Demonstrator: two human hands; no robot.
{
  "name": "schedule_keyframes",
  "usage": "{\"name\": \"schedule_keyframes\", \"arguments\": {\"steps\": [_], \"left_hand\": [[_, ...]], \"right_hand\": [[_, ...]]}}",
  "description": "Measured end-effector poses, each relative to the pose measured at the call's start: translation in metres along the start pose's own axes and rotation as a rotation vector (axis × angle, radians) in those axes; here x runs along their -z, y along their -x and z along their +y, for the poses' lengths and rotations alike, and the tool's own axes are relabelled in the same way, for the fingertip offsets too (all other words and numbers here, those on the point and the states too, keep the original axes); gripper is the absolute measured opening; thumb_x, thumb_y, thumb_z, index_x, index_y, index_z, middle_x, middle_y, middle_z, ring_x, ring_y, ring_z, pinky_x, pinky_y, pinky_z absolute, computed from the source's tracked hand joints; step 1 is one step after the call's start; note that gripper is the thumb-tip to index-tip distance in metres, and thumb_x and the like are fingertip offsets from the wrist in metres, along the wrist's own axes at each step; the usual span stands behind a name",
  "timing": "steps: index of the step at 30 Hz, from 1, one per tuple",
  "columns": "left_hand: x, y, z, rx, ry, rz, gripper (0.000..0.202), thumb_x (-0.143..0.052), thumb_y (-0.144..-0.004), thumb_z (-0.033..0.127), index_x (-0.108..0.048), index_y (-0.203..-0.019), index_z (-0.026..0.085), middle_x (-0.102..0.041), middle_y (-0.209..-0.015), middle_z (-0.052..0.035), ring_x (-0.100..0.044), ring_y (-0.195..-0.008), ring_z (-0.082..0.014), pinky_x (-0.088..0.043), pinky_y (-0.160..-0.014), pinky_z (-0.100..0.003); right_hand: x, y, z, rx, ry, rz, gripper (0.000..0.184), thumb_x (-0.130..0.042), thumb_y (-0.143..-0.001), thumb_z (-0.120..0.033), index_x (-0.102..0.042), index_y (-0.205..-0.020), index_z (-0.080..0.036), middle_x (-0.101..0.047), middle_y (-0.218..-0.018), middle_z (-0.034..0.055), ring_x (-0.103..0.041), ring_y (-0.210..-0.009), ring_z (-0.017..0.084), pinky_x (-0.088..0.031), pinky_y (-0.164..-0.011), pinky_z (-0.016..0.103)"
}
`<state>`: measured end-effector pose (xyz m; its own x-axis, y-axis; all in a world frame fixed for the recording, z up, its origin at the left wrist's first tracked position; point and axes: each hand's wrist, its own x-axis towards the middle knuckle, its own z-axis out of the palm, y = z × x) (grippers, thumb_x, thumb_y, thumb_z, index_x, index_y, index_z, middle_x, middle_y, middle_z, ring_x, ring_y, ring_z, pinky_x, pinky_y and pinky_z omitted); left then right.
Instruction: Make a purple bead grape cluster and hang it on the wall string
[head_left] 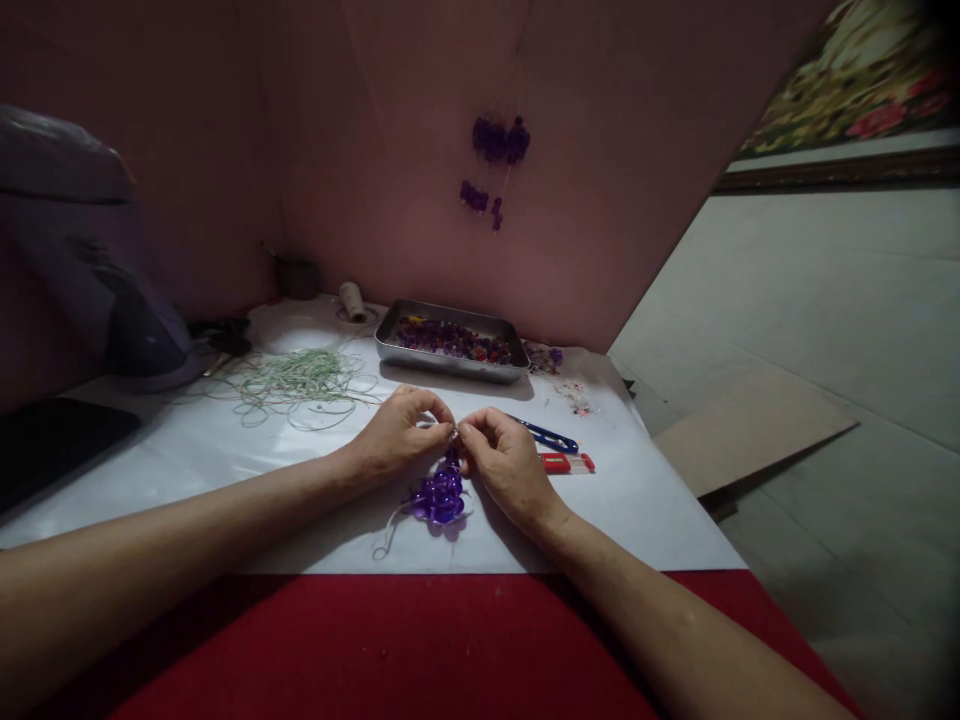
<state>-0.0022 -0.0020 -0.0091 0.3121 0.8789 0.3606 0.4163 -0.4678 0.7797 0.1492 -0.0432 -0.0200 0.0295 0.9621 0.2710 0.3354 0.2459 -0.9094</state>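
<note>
Lying left of a metal tray (450, 366), green cord (304, 375) is tangled on the table (630, 520); a blue tool (553, 437) is partly covered by the right hand (507, 462). By it and the left hand (401, 430), the purple bead cluster (439, 496) is pinched at its top, just below the grip.

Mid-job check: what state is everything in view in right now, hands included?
Purple beadwork: partly strung, loose pale ends trailing.
Left hand: pinched at the beadwork's top.
Right hand: pinched there too.
Metal tray: uncovered, holding mixed beads.
Green string: loose, tangled.
Blue tool: lying down; open or shut, cannot tell.
Hanging beads: strung in clusters against the wall.
</note>
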Motion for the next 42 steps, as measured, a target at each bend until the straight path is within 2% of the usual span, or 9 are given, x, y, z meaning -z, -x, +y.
{"name": "schedule_keyframes", "arguments": {"steps": [5, 18, 29, 35, 42], "left_hand": [[-0.0002, -0.0010, 0.0002, 0.006, 0.023, -0.002, 0.006, -0.065, -0.067, 0.019, -0.067, -0.061, 0.020, -0.061, -0.074, -0.0066, -0.054, -0.084, -0.0251, -0.043, -0.075, -0.038], [-0.0001, -0.0010, -0.0002, 0.001, -0.013, -0.003, 0.006, -0.063, -0.067, 0.021, -0.067, -0.062, 0.020, -0.064, -0.074, -0.0054, -0.056, -0.084, -0.0245, -0.043, -0.078, -0.039], [0.0025, -0.0013, 0.0048, 0.030, -0.037, -0.065, 0.009, -0.059, -0.069, 0.019, -0.065, -0.062, 0.020, -0.066, -0.073, -0.0041, -0.058, -0.085, -0.0239, -0.043, -0.084, -0.038], [0.0036, -0.0017, 0.0054, 0.018, 0.066, -0.096, 0.008, -0.061, -0.069, 0.021, -0.068, -0.069, 0.019, -0.068, -0.079, -0.0040, -0.059, -0.085, -0.0228, -0.045, -0.080, -0.036], [0.0017, -0.0010, 0.0013, -0.003, 0.046, -0.013, 0.007, -0.064, -0.068, 0.021, -0.068, -0.063, 0.021, -0.066, -0.073, -0.0044, -0.057, -0.083, -0.0242, -0.042, -0.083, -0.040]], "right_hand": [[0.0003, 0.0006, 0.0015, 0.010, 0.003, -0.010, 0.014, -0.053, -0.083, -0.024, -0.056, -0.072, -0.017, -0.055, -0.054, -0.0025, -0.054, -0.049, 0.013, -0.043, -0.054, 0.027], [0.0004, 0.0014, -0.0032, 0.006, 0.017, -0.006, 0.014, -0.053, -0.083, -0.023, -0.056, -0.071, -0.017, -0.056, -0.056, -0.0022, -0.055, -0.049, 0.013, -0.043, -0.053, 0.026], [0.0003, 0.0005, -0.0011, 0.005, 0.037, -0.006, 0.013, -0.052, -0.081, -0.018, -0.054, -0.068, -0.018, -0.055, -0.054, -0.0026, -0.055, -0.049, 0.013, -0.043, -0.054, 0.027], [0.0011, 0.0018, -0.0028, 0.004, 0.043, -0.002, 0.014, -0.051, -0.081, -0.018, -0.053, -0.067, -0.018, -0.055, -0.053, -0.0029, -0.054, -0.050, 0.013, -0.042, -0.055, 0.026], [0.0011, 0.0018, -0.0029, 0.005, 0.050, -0.009, 0.014, -0.052, -0.082, -0.019, -0.054, -0.068, -0.019, -0.054, -0.052, -0.0029, -0.054, -0.050, 0.013, -0.042, -0.054, 0.027]]}}
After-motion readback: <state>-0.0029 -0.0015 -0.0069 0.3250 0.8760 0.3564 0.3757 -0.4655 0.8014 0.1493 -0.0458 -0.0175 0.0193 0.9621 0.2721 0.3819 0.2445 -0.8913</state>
